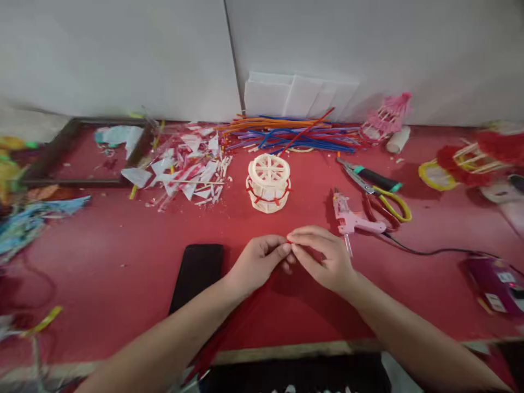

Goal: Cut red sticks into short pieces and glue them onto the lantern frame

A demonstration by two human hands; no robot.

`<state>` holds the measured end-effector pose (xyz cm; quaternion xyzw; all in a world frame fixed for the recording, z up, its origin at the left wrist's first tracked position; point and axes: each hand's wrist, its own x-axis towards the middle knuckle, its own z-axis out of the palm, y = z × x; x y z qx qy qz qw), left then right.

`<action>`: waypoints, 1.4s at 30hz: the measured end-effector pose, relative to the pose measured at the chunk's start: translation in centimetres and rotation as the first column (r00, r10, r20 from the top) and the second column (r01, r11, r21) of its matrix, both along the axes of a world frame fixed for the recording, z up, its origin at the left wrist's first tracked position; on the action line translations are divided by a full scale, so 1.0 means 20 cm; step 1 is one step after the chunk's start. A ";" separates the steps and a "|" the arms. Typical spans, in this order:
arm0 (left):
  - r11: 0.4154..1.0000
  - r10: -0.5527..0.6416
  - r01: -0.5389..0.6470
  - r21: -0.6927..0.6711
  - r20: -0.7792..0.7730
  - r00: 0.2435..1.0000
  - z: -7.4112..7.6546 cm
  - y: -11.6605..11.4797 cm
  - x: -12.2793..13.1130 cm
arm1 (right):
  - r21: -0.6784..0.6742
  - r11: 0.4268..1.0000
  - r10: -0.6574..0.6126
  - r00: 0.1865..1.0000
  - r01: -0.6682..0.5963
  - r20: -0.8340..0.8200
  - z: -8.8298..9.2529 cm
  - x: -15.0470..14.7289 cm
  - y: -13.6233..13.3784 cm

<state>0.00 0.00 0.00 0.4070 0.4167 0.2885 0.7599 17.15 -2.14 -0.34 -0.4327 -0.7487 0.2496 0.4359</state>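
Observation:
My left hand (262, 259) and my right hand (323, 254) meet fingertip to fingertip above the front part of the red table (135, 305). Both pinch a thin red pipe cleaner (289, 241), of which only a small bit shows between the fingers. Just beyond them stands a cream-coloured round model (269, 183) made of small sticks, with a spoked top and a red strand around its middle. A pink glue gun (355, 220) lies right of my right hand. Left of my left hand is a black phone (197, 275).
Coloured pipe cleaners (292, 132) lie along the wall, beside paper and stick scraps (192, 164). Pliers (374, 188) rest behind the glue gun, whose cord runs to a purple box (495, 284). A pink model (385, 117) stands back right; a dark frame (77, 183) lies left.

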 end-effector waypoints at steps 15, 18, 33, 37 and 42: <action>0.995 0.065 -0.058 -0.084 0.076 0.995 0.02 0.02 -0.01 | 0.060 0.867 -0.386 0.591 0.495 0.708 -0.10 0.59 -0.08; 0.994 0.072 -0.068 -0.090 0.046 0.996 0.00 0.02 -0.01 | 0.069 0.852 -0.426 0.609 0.519 0.669 -0.10 0.59 -0.08; 0.993 0.089 -0.090 -0.081 -0.017 0.996 -0.03 0.02 -0.02 | 0.100 0.580 -0.573 0.318 0.808 0.755 -0.03 0.94 -0.27; 0.993 0.098 -0.100 -0.061 -0.028 0.995 -0.03 0.02 -0.02 | 0.075 0.449 -0.521 0.194 0.890 0.831 -0.04 1.08 -0.24; 0.992 0.113 -0.115 -0.050 -0.039 0.993 -0.03 0.03 -0.02 | 0.032 0.444 -0.464 0.200 0.895 0.863 -0.08 1.19 -0.20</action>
